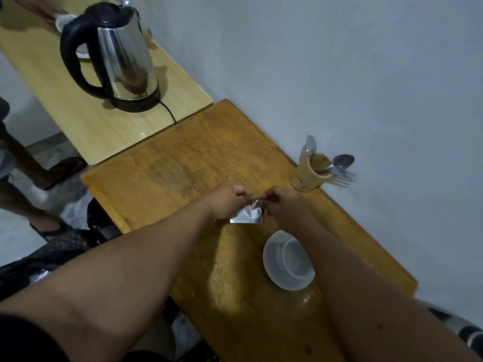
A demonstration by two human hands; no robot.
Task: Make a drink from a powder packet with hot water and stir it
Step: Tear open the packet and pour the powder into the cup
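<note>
A small silver powder packet (247,215) hangs above the brown wooden table (183,163). My left hand (227,199) and my right hand (285,205) both pinch its top edge, fingertips nearly touching. Just below my right forearm stands a white cup (295,257) on a white saucer (271,259), partly hidden by the arm. A steel electric kettle (120,58) with a black handle sits on its base on the lighter table at the upper left. Beside the wall, a bamboo holder (309,172) carries spoons (339,163) and a fork.
The lighter table (86,116) adjoins the brown one; the kettle's black cord (168,111) runs between them. Another cup and saucer (65,22) with a person's hand sits behind the kettle. A person's legs and sandals (62,169) are at the left. The wall borders the right side.
</note>
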